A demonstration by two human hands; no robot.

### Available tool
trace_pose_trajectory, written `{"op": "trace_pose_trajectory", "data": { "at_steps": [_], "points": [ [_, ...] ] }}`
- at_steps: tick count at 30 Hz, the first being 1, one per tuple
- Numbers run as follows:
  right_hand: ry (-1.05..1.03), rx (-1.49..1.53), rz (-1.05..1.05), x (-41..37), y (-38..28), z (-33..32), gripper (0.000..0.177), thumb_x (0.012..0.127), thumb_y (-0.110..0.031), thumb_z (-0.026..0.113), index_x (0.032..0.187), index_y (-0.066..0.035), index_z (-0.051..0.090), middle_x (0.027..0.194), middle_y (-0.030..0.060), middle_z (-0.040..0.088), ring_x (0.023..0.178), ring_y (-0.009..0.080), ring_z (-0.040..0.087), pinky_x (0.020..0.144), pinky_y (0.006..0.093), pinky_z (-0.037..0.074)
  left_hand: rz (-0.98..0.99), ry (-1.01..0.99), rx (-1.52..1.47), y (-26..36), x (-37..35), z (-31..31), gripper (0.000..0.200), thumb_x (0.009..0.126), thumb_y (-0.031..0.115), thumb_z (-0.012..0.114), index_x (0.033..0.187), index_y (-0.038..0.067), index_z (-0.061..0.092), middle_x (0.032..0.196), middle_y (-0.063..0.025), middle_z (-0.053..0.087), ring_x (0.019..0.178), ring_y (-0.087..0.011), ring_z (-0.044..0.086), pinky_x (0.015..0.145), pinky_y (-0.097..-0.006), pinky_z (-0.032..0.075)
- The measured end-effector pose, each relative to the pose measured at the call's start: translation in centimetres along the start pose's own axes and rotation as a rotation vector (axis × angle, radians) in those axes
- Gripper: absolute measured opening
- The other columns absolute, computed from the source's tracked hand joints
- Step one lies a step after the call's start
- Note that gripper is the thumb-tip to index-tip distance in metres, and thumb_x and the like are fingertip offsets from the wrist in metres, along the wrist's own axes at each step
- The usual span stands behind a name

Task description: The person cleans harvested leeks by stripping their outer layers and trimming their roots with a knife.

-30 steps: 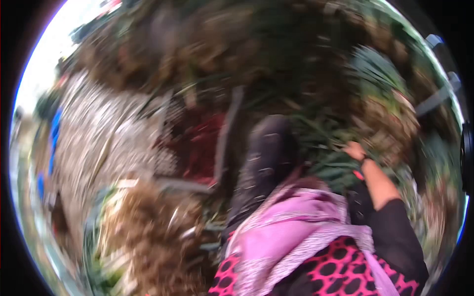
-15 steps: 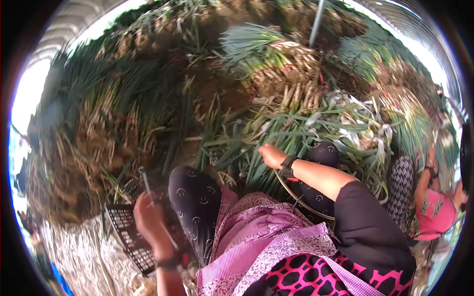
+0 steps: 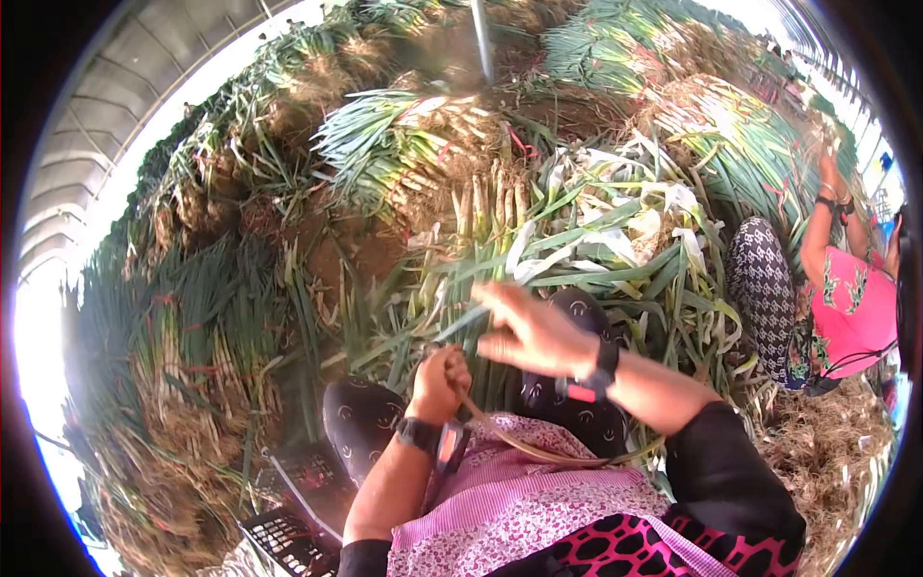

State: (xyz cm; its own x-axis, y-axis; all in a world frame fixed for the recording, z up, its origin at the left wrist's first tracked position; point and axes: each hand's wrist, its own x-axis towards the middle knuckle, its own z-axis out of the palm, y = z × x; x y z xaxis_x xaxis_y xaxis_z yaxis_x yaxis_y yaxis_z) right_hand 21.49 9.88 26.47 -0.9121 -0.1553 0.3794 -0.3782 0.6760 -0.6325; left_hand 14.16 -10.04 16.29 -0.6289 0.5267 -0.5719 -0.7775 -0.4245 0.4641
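Green onions (image 3: 577, 260) lie in a loose heap across the person's lap and knees, close enough to work from while seated. Left hand (image 3: 442, 380) is balled into a fist low in the leaves, seemingly clamped round a few stalks to steady them; what exactly is inside the fist is hidden. Right hand (image 3: 534, 332) hovers just above, fingers spread and blurred, holding nothing. A thin curved band (image 3: 524, 447) rests on the apron (image 3: 510, 500) below both wrists. Tied bundles (image 3: 413, 144) are stacked roots-out all around. A black crate (image 3: 288, 543) sits by the left knee. A co-worker (image 3: 856, 308) sits well apart on the right.
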Motion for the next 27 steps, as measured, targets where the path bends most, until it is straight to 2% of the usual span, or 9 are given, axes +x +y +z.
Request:
{"op": "trace_pose_trajectory", "data": {
  "at_steps": [5,9,11,15,17,19,22,24,27],
  "points": [
    [-0.356,-0.054,0.542,8.7,14.0,-2.3,0.101,0.068,-0.061,0.069,0.136,0.003,0.032,0.128,0.0248,0.047,0.112,0.0360,0.052,0.093,0.0399,0.044,0.268,0.042,0.123,0.3,-5.0,5.5,0.019,0.094,0.013,0.046,0.111,0.005,0.051,0.062,0.0048,0.034,0.044,-0.0059,0.030,0.042,-0.0220,0.028],
    [-0.351,-0.580,0.337,10.3,24.8,-0.1,0.115,0.065,-0.069,0.064,0.142,0.002,0.020,0.141,0.0244,0.033,0.132,0.0361,0.031,0.112,0.0435,0.023,0.538,0.075,0.272,1.9,-8.1,9.0,0.032,0.097,0.018,0.043,0.127,0.008,0.047,0.061,0.0037,0.035,0.041,-0.0053,0.028,0.039,-0.0212,0.030],
    [-0.278,-0.562,0.590,7.3,26.4,2.3,0.112,0.056,-0.062,0.076,0.139,-0.001,0.031,0.135,0.0219,0.042,0.130,0.0349,0.035,0.108,0.0467,0.025,0.668,0.080,0.326,2.8,-8.5,9.6,0.039,0.099,0.029,0.041,0.134,0.012,0.042,0.058,0.0030,0.035,0.039,-0.0054,0.029,0.036,-0.0214,0.029],
    [-0.356,-0.731,0.304,1.5,30.6,9.0,0.087,0.062,-0.049,0.072,0.130,-0.003,0.041,0.115,0.0154,0.056,0.113,0.0306,0.051,0.094,0.0481,0.037,0.863,0.096,0.381,4.4,-9.0,10.5,0.042,0.099,0.032,0.039,0.136,0.012,0.040,0.055,0.0024,0.034,0.037,-0.0062,0.029,0.034,-0.0211,0.028],
    [-0.228,-0.633,0.156,-0.8,30.0,6.5,0.015,0.079,-0.020,0.051,0.083,-0.010,0.062,0.067,0.0085,0.063,0.064,0.0243,0.064,0.057,0.0417,0.048,0.907,0.064,0.396,4.9,-8.9,11.4,0.041,0.099,0.030,0.039,0.136,0.011,0.039,0.056,0.0027,0.034,0.038,-0.0056,0.028,0.035,-0.0206,0.027],
    [-0.064,-0.729,0.070,-4.5,31.5,3.7,0.015,0.081,-0.015,0.050,0.070,-0.013,0.059,0.059,0.0069,0.059,0.059,0.0259,0.063,0.051,0.0402,0.048,0.942,0.080,0.399,5.5,-8.4,11.3,0.042,0.100,0.027,0.040,0.138,0.010,0.038,0.059,0.0035,0.033,0.040,-0.0038,0.026,0.038,-0.0193,0.027],
    [-0.237,-0.867,0.453,-8.2,29.7,-4.6,0.035,0.048,-0.025,0.080,0.073,-0.010,0.061,0.065,0.0074,0.064,0.066,0.0240,0.067,0.055,0.0351,0.051,0.950,0.089,0.401,5.6,-7.4,11.2,0.040,0.099,0.026,0.040,0.136,0.010,0.039,0.059,0.0031,0.034,0.042,-0.0042,0.028,0.040,-0.0199,0.028],
    [-0.208,-0.874,0.556,-9.9,30.0,-6.6,0.020,0.075,-0.024,0.064,0.083,-0.006,0.058,0.067,0.0113,0.064,0.065,0.0293,0.066,0.054,0.0406,0.049,0.946,0.092,0.408,5.7,-6.6,11.7,0.038,0.099,0.024,0.039,0.134,0.010,0.040,0.060,0.0025,0.037,0.044,-0.0052,0.030,0.042,-0.0209,0.029],
    [-0.677,-0.690,0.666,-7.7,27.3,-9.2,0.039,0.072,-0.035,0.069,0.094,-0.004,0.060,0.074,0.0143,0.065,0.076,0.0321,0.066,0.064,0.0424,0.051,0.945,0.077,0.394,5.5,-4.5,11.6,0.032,0.098,0.021,0.041,0.128,0.009,0.043,0.061,0.0020,0.040,0.044,-0.0057,0.032,0.041,-0.0195,0.029]
  ]
}}
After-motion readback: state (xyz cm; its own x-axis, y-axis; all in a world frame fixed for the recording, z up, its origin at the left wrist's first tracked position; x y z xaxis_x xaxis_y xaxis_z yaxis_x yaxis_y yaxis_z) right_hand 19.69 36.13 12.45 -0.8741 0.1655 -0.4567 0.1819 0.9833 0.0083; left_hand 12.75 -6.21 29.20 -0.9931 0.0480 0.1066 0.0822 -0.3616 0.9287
